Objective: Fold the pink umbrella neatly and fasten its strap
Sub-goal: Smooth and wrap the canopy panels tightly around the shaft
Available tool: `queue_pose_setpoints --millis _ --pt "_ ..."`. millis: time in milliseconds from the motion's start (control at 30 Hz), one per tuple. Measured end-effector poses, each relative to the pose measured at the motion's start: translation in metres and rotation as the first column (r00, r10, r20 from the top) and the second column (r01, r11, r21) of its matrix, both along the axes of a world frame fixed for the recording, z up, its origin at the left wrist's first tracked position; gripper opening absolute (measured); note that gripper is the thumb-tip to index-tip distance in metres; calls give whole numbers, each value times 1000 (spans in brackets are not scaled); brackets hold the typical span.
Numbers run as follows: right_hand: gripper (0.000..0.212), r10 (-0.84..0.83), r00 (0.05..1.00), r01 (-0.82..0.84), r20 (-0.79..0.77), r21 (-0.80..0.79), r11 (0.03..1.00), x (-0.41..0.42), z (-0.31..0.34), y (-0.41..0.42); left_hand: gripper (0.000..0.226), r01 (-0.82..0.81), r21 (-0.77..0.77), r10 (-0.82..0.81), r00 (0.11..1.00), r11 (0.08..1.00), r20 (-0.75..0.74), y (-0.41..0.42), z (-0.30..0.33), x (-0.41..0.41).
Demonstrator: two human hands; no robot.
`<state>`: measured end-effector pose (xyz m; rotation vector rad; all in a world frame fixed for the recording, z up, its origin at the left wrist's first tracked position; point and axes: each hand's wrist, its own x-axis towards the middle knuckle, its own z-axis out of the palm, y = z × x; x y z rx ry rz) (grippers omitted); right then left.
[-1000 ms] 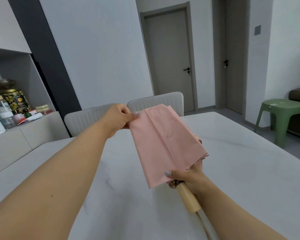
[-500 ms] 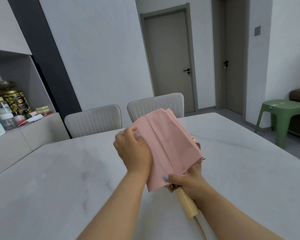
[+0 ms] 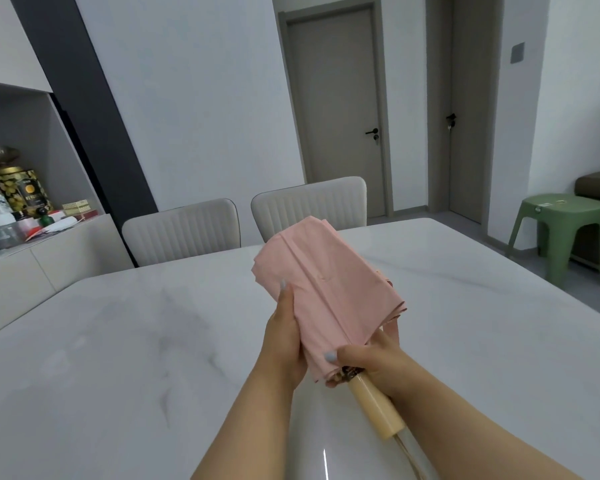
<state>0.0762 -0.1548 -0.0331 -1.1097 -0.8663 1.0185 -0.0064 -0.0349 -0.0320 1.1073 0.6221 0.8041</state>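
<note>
I hold the pink umbrella (image 3: 329, 289) up over the white marble table (image 3: 136, 358), its folded cloth pointing away from me and its cream handle (image 3: 374, 407) pointing back at me. My right hand (image 3: 371, 362) grips the umbrella at the base of the cloth, thumb across the front. My left hand (image 3: 284, 341) lies along the left side of the cloth with the fingers behind it and the thumb stretched up the fabric. A pink strap (image 3: 392, 332) hangs loose at the right edge. A thin cord trails from the handle's end.
Two cream chairs (image 3: 184, 230) stand at the table's far side. A low cabinet (image 3: 32, 251) with jars and bottles runs along the left. A green stool (image 3: 561, 233) stands on the floor at the right, near two closed doors.
My left hand let go of the cloth's top corner, came down and now lies along the cloth's left side. The spread panel has been wrapped in against the bundle.
</note>
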Motion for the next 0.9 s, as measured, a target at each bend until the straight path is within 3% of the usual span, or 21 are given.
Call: queue_pose_setpoints --millis 167,300,400,467,533,633,700,800,900 --pt "54 -6 992 0 -125 -46 999 2 -4 1 74 234 -116 -213 963 965 168 17 -22 -12" --pt "59 -57 952 38 -301 -67 997 4 -9 6 72 298 -19 -288 937 954 195 19 -32 -13" --pt "72 71 894 -69 -441 20 997 6 -8 9 84 332 49 -335 921 942 198 18 -34 -12" --pt "63 168 862 -142 -478 90 986 8 -7 9 86 353 61 -358 918 934 172 20 -38 -13" --pt "54 239 837 -204 -493 125 971 11 -7 8 81 388 54 -392 906 920 160 22 -41 -17" --pt "57 294 824 -264 -485 130 956 10 -7 7 65 522 9 -514 838 853 184 22 -44 -22" --pt "62 294 832 -274 -470 111 955 9 -7 6 42 601 141 -617 755 787 223 23 -42 -25" --pt "64 301 852 -292 -429 87 952 10 -7 5 42 649 257 -697 686 716 209 26 -43 -29" --pt "54 269 896 -274 -352 35 961 11 -8 5 51 575 216 -609 780 789 146 27 -45 -29"
